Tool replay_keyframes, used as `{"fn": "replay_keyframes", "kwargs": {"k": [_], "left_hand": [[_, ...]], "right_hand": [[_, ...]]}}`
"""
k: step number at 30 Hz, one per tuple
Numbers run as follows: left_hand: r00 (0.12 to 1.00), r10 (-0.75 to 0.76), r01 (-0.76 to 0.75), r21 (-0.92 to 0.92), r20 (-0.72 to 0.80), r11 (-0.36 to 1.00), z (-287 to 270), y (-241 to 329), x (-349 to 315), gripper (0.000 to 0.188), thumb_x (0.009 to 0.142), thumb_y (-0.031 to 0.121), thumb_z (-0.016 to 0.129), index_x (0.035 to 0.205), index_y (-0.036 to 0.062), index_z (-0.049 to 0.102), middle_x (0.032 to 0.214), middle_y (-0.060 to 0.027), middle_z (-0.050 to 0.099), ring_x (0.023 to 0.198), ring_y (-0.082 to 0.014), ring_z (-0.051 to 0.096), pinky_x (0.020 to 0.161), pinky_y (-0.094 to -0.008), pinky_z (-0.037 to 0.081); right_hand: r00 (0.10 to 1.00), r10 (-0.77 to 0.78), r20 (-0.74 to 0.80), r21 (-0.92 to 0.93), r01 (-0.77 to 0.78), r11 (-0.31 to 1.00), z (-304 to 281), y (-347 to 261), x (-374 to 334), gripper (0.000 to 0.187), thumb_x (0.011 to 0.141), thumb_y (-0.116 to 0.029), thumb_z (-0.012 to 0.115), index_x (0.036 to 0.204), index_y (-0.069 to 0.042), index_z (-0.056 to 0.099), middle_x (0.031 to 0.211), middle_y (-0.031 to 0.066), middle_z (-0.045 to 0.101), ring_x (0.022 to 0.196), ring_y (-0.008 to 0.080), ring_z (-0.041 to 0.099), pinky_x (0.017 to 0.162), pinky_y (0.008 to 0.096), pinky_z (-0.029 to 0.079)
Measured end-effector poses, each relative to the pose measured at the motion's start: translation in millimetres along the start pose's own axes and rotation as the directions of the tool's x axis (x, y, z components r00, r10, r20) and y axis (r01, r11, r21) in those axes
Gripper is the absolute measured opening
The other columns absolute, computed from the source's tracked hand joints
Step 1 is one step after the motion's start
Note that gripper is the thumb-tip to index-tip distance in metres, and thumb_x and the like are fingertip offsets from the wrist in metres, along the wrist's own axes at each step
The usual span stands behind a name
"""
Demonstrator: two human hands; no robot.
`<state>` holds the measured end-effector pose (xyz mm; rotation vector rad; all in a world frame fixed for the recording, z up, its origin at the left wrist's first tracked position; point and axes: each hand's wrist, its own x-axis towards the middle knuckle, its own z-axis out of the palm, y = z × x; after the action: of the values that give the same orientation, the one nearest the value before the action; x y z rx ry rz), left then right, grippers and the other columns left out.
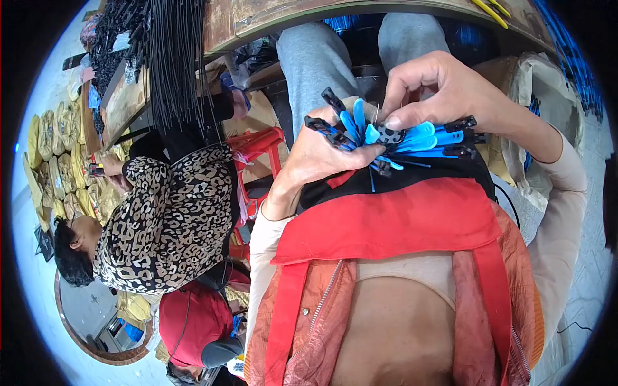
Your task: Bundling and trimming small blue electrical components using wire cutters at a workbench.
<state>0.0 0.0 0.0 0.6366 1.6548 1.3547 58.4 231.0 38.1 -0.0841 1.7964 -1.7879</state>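
Observation:
My left hand point(335, 154) is wrapped around a bundle of blue and black rods point(421, 143), held above my lap. Several rods end in light-blue flat tabs, others in black plastic tips. In the middle of the bundle sits a round black notched piece point(389, 136). Against that piece my right hand point(434, 90) presses thumb and forefinger together in a pinch. Beside these fingertips a thin pale strand stands up; whether they hold it I cannot tell. Part of the bundle is hidden behind my left fingers.
A wooden table edge point(283, 19) runs across the far side, with yellow-handled pliers point(492, 11) on it. Thin black rods point(177, 64) hang over its left part. A person in a leopard-print top point(170, 225) sits at left near a red stool point(257, 145). A whitish sack point(547, 83) stands at right.

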Motion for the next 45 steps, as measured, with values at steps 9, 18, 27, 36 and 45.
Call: {"fn": "replay_keyframes", "kwargs": {"k": [9, 18, 27, 36, 45], "left_hand": [[0.987, 0.073, -0.071, 0.022, -0.142, 0.997, -6.0, -3.4, -7.6, 0.027, 0.068, 0.003, 0.08, 0.091, 0.0034, 0.065, 0.075, 0.0007, 0.065, 0.067, -0.006, 0.06, 0.062, -0.0244, 0.048], [0.999, 0.027, -0.021, -0.247, 0.022, 0.969, -7.0, 17.3, -29.4, 0.03, 0.073, -0.002, 0.077, 0.098, 0.0026, 0.063, 0.093, -0.0016, 0.063, 0.087, -0.0095, 0.059, 0.079, -0.0254, 0.048], [0.971, 0.22, -0.188, -0.265, 0.095, 0.946, -3.6, 7.7, -30.4, 0.045, 0.073, 0.001, 0.079, 0.112, 0.0037, 0.058, 0.104, -0.0022, 0.06, 0.099, -0.009, 0.055, 0.088, -0.0262, 0.045], [0.831, 0.077, -0.025, -0.1, 0.551, 0.995, -63.0, 17.8, 19.5, 0.038, 0.072, 0.014, 0.077, 0.101, -0.0101, 0.067, 0.103, -0.0184, 0.067, 0.094, -0.0224, 0.066, 0.084, -0.0325, 0.051], [0.901, 0.213, -0.042, -0.413, 0.377, 0.91, -35.0, 3.1, 14.4, 0.023, 0.072, 0.001, 0.081, 0.09, 0.0006, 0.068, 0.089, -0.0037, 0.066, 0.085, -0.0105, 0.061, 0.075, -0.0245, 0.048]], "right_hand": [[0.967, -0.253, -0.024, 0.263, 0.25, 0.932, -2.4, 29.1, 10.5, 0.054, 0.079, -0.005, 0.068, 0.131, 0.0, 0.054, 0.127, 0.0114, 0.058, 0.115, 0.0189, 0.057, 0.097, 0.031, 0.045], [0.742, -0.647, -0.175, -0.197, 0.618, 0.761, 52.2, 36.3, -5.8, 0.037, 0.072, 0.004, 0.073, 0.107, 0.0, 0.061, 0.099, 0.0128, 0.061, 0.092, 0.022, 0.061, 0.081, 0.0311, 0.047], [0.688, -0.604, -0.403, -0.194, 0.58, 0.791, 70.0, 39.3, -14.1, 0.032, 0.075, -0.005, 0.08, 0.1, 0.0, 0.062, 0.097, 0.0105, 0.063, 0.088, 0.0174, 0.062, 0.076, 0.0283, 0.048], [0.688, -0.665, -0.289, -0.334, 0.579, 0.744, 66.3, 21.3, -10.6, 0.031, 0.074, -0.005, 0.081, 0.1, -0.001, 0.064, 0.094, 0.0117, 0.064, 0.084, 0.0208, 0.064, 0.076, 0.0294, 0.049], [0.717, -0.646, -0.261, -0.255, 0.594, 0.763, 55.4, 22.6, -7.9, 0.031, 0.074, -0.004, 0.08, 0.102, 0.0, 0.067, 0.096, 0.0134, 0.066, 0.087, 0.023, 0.065, 0.077, 0.0308, 0.05]]}}
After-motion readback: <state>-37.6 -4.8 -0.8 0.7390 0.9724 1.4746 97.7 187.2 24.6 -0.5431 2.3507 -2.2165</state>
